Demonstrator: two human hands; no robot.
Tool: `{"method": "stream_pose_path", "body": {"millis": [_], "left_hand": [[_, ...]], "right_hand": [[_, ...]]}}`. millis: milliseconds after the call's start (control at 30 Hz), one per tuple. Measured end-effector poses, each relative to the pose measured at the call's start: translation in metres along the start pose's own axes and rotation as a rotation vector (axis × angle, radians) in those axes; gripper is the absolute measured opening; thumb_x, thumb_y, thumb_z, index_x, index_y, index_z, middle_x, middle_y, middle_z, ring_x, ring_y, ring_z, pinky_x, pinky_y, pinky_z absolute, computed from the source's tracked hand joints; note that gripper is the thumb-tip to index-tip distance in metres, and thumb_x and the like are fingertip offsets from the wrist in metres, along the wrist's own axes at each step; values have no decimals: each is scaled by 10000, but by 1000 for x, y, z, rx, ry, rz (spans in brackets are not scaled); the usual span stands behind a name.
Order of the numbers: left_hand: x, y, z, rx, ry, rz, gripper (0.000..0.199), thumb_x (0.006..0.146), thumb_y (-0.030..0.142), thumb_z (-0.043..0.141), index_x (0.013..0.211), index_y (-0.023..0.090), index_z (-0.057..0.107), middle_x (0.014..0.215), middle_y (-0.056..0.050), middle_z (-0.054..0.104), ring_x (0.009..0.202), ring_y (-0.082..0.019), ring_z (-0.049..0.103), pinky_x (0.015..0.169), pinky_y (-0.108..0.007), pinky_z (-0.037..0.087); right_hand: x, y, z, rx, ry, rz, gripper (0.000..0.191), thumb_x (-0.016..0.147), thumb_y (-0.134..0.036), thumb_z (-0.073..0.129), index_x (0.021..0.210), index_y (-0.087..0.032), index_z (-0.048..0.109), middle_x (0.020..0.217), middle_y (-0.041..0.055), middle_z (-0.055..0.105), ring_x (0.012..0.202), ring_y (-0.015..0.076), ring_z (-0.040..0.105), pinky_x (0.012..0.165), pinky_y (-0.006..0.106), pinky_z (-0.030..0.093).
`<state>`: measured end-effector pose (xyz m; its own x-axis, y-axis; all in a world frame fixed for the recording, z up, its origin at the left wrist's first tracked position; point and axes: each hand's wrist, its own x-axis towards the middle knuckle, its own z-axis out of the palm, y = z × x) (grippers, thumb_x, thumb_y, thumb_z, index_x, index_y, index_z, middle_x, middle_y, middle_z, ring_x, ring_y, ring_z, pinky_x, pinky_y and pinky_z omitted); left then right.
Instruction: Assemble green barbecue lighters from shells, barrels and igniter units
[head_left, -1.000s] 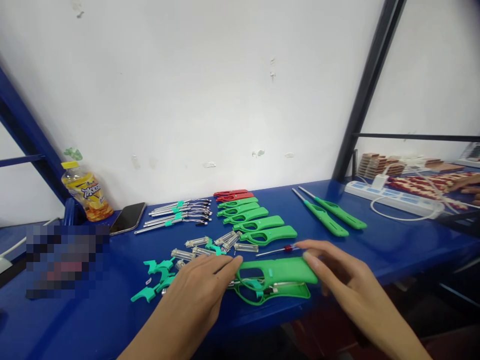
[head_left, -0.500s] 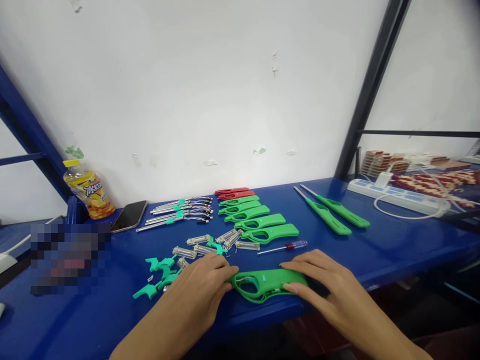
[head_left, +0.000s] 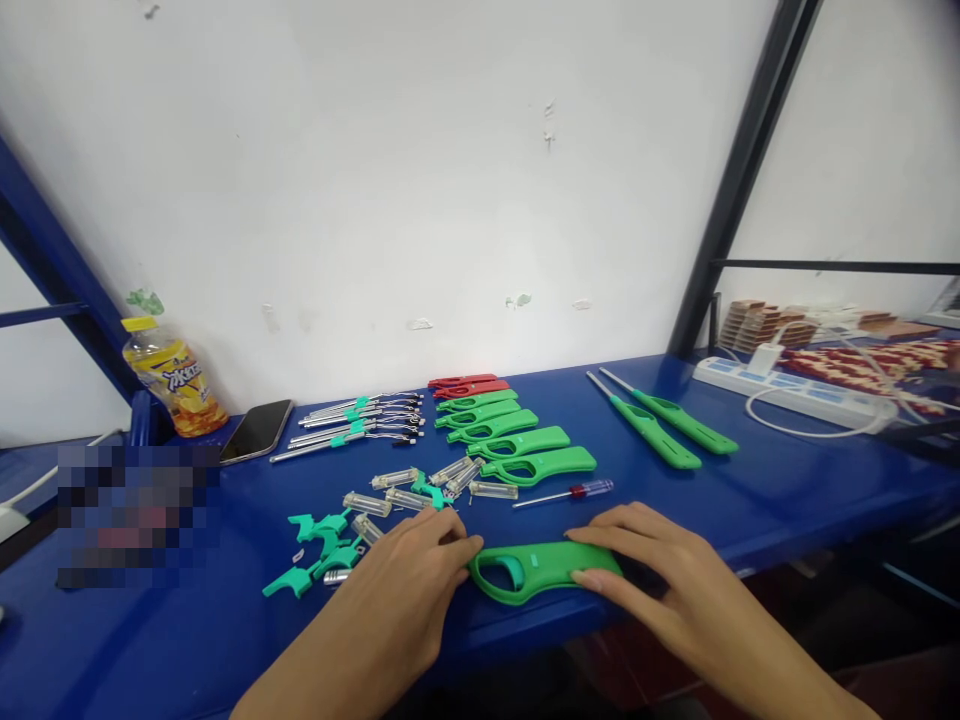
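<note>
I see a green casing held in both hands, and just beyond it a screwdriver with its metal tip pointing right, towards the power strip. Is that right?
Not quite: the tip of the screwdriver points left, and its handle is at the right end, as the head camera view shows. It does lie just beyond the green casing, held by the left hand and right hand.

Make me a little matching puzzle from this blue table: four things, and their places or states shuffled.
1. Green plastic lighter casing
2. Yellow-capped plastic bottle
3. Metal-shafted screwdriver with part-red handle
4. White power strip

A. White charger plugged in
B. Between left hand and right hand
C. Beside the black-screened phone
D. Shaft pointing towards clear plastic tanks

Pairs: 1-B, 2-C, 3-D, 4-A
</note>
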<state>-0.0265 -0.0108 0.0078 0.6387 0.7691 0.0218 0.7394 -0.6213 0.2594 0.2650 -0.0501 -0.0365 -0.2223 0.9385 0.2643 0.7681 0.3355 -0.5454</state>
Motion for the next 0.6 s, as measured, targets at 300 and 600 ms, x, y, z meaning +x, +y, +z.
{"method": "stream_pose_path", "body": {"millis": [300,600], "left_hand": [[-1,-4,8,31,118,65,480,976,-2,409,1233,250,726,1170,-54,670,993,-194,660,859,-313,529],[13,-24,39,82,318,114,330,941,97,517,1065,255,779,897,-44,661,800,-197,613,710,-298,469]], "right_hand": [[0,4,3,16,-1,39,366,999,-627,641,1227,-374,774,1233,38,718,1165,285,679,1042,437,535],[4,2,0,24,-48,58,360,990,-658,633,1192,-398,778,1231,21,697,1154,278,676,1030,416,524]]}}
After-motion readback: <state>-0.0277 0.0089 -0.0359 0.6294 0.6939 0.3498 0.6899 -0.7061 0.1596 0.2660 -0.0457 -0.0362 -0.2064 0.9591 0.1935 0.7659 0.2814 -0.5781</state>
